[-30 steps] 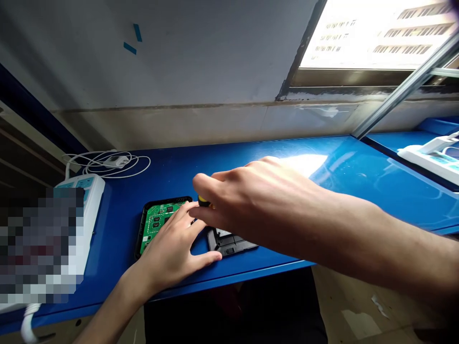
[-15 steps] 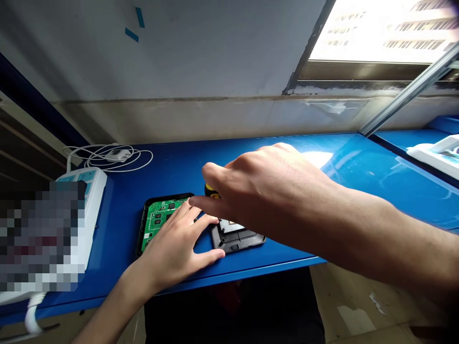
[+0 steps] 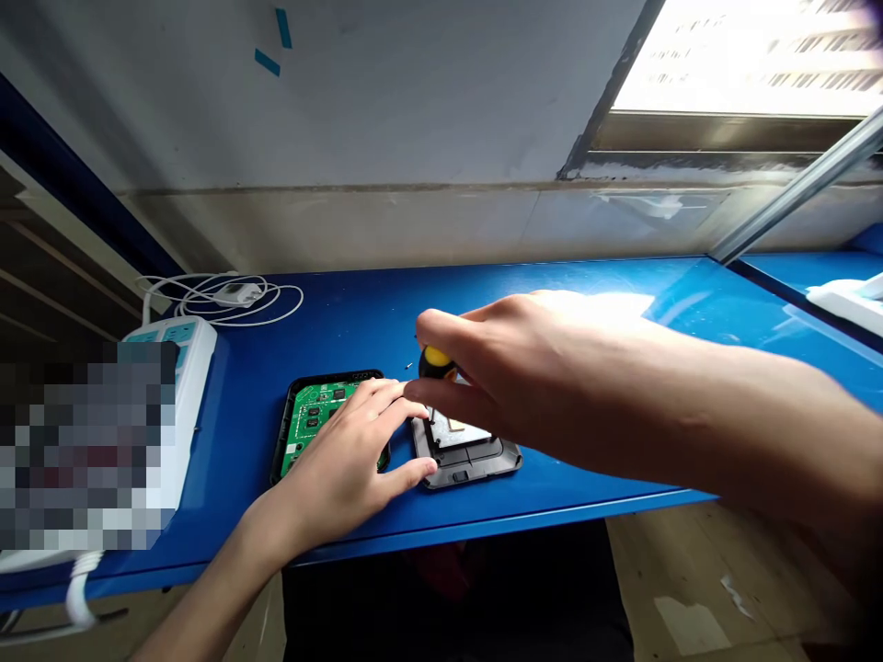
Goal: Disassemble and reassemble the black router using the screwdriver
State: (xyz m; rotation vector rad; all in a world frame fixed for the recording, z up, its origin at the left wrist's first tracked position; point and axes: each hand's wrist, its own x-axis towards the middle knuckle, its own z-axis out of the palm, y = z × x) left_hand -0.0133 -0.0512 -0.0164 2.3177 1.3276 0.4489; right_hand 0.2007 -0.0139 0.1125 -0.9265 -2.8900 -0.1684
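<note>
A black casing with a green circuit board (image 3: 307, 418) lies near the front edge of the blue bench (image 3: 621, 303). My left hand (image 3: 349, 460) rests flat on it, fingers spread, thumb reaching toward a second black cover piece (image 3: 469, 450) just to the right. My right hand (image 3: 503, 363) hovers over that cover piece with its fingers closed round a screwdriver with a yellow-and-black handle (image 3: 433, 360), the tip hidden behind my fingers.
A white power strip (image 3: 189, 368) and a coiled white cable (image 3: 227, 296) lie at the back left. A tiny dark speck, maybe a screw (image 3: 408, 366), sits beside the screwdriver. A grey wall and window sill run behind; another white device (image 3: 852, 299) lies far right.
My right hand has shifted right and lifted a little with the screwdriver, from over the circuit board to above the cover piece. The left hand stays on the board.
</note>
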